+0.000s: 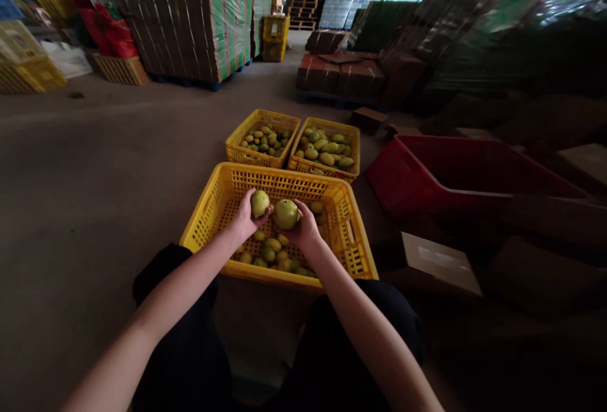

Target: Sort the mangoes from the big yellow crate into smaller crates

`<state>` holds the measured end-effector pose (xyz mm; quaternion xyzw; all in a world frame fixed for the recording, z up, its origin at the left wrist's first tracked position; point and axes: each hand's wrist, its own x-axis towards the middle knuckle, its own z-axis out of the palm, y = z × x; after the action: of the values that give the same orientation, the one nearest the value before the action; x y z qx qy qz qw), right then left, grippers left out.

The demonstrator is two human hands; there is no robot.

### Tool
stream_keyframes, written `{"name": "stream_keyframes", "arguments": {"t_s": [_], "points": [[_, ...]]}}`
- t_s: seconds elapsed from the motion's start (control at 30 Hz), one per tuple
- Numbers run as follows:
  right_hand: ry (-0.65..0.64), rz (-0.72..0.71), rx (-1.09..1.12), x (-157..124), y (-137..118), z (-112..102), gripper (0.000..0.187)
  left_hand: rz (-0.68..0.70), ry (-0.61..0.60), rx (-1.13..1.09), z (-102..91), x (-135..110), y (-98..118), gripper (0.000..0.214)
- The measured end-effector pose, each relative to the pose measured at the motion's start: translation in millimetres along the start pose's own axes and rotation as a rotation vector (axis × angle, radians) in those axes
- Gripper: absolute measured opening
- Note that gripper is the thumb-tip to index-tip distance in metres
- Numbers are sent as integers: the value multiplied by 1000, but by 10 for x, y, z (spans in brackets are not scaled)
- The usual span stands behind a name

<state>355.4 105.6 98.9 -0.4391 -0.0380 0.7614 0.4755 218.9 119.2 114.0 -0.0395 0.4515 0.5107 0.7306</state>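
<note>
From here, the left hand [245, 215] grips one green fruit [259, 203], the right hand [307, 230] a second fruit [286, 214], above the nearest crate [265, 180]; loose fruit inside [272, 246] seems left to handle; crates behind [258, 158] hold plenty.

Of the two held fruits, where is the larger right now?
The larger fruit is near the middle of the head view, in the right hand over the near crate, just right of the smaller fruit in the left hand.
</note>
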Motion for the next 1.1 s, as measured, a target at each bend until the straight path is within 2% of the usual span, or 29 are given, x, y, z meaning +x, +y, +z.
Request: {"name": "stream_keyframes", "arguments": {"t_s": [0.1, 0.2, 0.3, 0.43, 0.5, 0.6, 0.7, 0.83, 0.93, 1.1], "points": [[-61, -12, -21, 51, 38, -24, 3, 44, 94, 37, -51, 75, -3, 16], [-92, -48, -30, 79, 87, -27, 9, 53, 142, 107, -107, 96, -12, 16], [-103, -124, -41, 51, 98, -1, 13, 32, 121, 126, -138, 61, -12, 17], [-168, -229, -77, -4, 66, 21, 19, 113, 22, 124, -145, 6, 17, 12], [-187, -214, -74, -14, 56, 17, 18, 90, -20, 127, -150, -3, 37, 12], [-116, -100, -40, -27, 50, 18, 5, -1, -62, 87, -168, -6, 44, 20], [-62, -60, -11, -65, 35, 52, 12, -47, -37, -12, -181, -16, 28, 28], [-129, -108, 45, -114, 4, 96, 9, 7, -43, -34, -167, -36, 33, 26], [-114, -105, 64, -99, 6, 75, 8, 73, -54, 54, -167, -48, 61, 18], [-85, -50, 39, -82, -5, 21, 26, -1, -137, 71, -189, -84, 86, 30]]}}
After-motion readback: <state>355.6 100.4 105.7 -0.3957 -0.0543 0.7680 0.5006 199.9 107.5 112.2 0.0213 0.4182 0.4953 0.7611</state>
